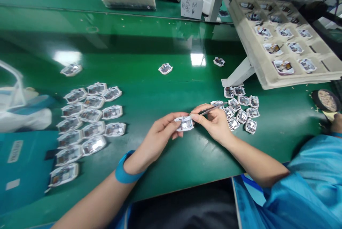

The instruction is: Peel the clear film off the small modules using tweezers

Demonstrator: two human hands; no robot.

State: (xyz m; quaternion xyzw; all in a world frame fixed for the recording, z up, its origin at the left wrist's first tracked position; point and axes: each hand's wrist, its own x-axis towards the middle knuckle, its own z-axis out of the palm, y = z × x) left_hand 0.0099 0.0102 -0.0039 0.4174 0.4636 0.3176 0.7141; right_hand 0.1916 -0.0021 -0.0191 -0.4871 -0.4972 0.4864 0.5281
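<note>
Near the middle of the green table, my left hand (165,129) grips a small white-framed electronic part (186,124) by its left side, thumb on top. My right hand (211,120) holds metal tweezers (213,108), pointing up to the right, and its fingertips meet the upper right corner of the same part. Just beyond my right hand lies a cluster of similar parts (242,116). Several more parts (94,128) stand in rows to the left of my left hand.
A beige compartment tray (256,54) with similar parts rests on a raised stand at the right. Single parts lie farther back, one being a white-framed unit (165,68). A round dish (326,100) and another person's hand (337,124) are at the right edge.
</note>
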